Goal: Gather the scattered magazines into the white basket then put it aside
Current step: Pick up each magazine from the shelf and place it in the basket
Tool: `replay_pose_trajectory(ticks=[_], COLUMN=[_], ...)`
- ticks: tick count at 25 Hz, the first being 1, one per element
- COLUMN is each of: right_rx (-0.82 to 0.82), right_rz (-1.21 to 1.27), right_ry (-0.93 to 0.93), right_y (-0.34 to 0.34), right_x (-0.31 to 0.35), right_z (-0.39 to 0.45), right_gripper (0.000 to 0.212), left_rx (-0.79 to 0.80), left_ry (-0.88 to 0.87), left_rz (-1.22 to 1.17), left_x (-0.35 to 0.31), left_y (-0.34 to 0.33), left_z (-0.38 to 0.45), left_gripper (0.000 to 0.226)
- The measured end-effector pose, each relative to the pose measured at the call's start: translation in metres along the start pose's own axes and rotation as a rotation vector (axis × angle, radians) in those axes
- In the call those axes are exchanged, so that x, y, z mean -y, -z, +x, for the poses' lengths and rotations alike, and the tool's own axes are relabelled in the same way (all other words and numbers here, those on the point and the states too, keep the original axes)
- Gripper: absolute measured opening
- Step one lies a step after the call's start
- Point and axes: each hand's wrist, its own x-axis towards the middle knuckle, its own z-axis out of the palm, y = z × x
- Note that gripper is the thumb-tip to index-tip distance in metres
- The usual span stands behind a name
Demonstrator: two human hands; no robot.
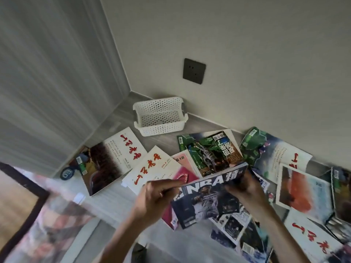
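A dark NBA magazine [207, 202] is lifted off the floor, held by both hands. My left hand [155, 196] grips its left top edge and my right hand [245, 186] grips its right top corner. An empty white perforated basket [160, 128] stands on the floor against the wall, beyond the magazine. Several magazines lie scattered on the floor: a white one with red script [150, 168], a brown-and-white one [110, 162], a pink one [188, 164], a green one [212, 150], and more at the right [303, 188].
A dark wall socket [194, 71] sits above the basket. A grey curtain [47, 82] hangs at the left. A dark-framed object [22, 205] lies at the lower left. A small round dark thing [67, 173] lies by the curtain's foot.
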Motion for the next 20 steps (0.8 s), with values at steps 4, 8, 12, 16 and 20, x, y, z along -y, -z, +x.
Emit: replay_pose_trajectory(ticks=[4, 8, 12, 16, 20], right_rx=[-0.004, -0.008, -0.109, -0.303, -0.536], right_rz=[-0.061, 0.014, -0.085, -0.175, -0.348], right_ry=[0.064, -0.009, 0.008, 0.236, 0.362], right_y=[-0.017, -0.085, -0.112, -0.1, -0.107], right_x=[0.035, 0.022, 0.031, 0.125, 0.204], right_z=[0.01, 0.015, 0.049, 0.112, 0.208], right_gripper=[0.055, 0.044, 0.01, 0.02, 0.011], left_rx=[-0.202, -0.302, -0.3, -0.273, -0.309], left_ry=[0.014, 0.203, 0.257, 0.08, 0.009], left_rz=[-0.176, -0.122, -0.01, -0.154, -0.371], left_x=[-0.018, 0.036, 0.083, 0.078, 0.082], left_y=[0.072, 0.059, 0.056, 0.122, 0.172], left_z=[0.038, 0.042, 0.063, 0.146, 0.261], left_gripper=[0.015, 0.005, 0.015, 0.022, 0.018])
